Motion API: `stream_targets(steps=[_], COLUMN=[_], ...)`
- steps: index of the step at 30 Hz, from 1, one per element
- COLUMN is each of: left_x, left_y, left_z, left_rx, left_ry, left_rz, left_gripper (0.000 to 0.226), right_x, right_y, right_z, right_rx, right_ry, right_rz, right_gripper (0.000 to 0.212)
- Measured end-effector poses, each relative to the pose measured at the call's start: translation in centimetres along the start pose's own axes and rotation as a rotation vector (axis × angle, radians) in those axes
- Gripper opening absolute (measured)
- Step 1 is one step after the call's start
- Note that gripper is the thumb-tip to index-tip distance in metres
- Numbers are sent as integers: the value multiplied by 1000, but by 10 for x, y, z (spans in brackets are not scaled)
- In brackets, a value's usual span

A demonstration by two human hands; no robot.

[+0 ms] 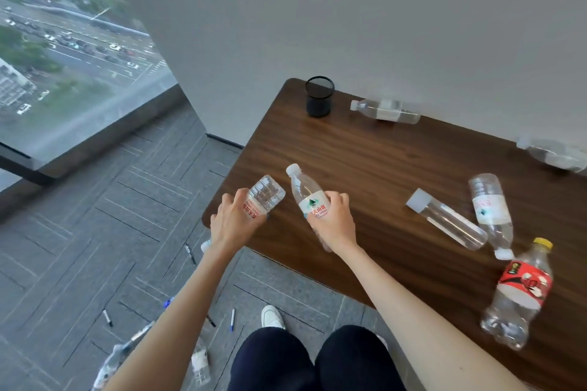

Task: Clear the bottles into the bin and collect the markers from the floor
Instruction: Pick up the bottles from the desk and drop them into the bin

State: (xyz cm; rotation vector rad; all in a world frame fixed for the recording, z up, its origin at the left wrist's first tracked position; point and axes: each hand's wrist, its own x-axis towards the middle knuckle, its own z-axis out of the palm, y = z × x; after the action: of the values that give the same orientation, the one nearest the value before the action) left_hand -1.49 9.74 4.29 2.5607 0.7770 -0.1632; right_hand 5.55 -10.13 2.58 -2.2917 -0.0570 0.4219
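Knees (311, 359) bent beside the tabletop's (365, 152) near-left corner, a person holds two water bottles: left hand (236, 222) fingers wrap the left bottle (265, 194), right hand (333, 222) the right bottle (309, 197), both at label height. Likely light, crushable, slick. Five more bottles (448, 219) sit right. Markers (190, 253) dot open floor (95, 232) left; no bin visible.

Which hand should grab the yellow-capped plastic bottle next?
Right, probably: the yellow-capped, red-labelled plastic bottle sits on the brown wooden table on the side of the right hand, far from the left hand. Each already holds a clear bottle.
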Motion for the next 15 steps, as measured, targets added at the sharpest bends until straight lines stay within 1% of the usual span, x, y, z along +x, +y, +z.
stream_targets(steps=[4, 8, 15], left_x=[29, 60, 128], left_y=[-45, -76, -91], left_z=[-29, -47, -67], left_rx=[-38, -84, -180], left_ry=[9, -6, 13], left_rz=[-25, -86, -177], left_gripper=[71, 69, 70], right_x=[15, 33, 91], right_y=[-46, -79, -121], right_z=[43, 75, 113], right_rx=[28, 59, 36], right_ry=[-3, -20, -75], right_rz=[-7, 21, 10], right_gripper=[56, 55, 56])
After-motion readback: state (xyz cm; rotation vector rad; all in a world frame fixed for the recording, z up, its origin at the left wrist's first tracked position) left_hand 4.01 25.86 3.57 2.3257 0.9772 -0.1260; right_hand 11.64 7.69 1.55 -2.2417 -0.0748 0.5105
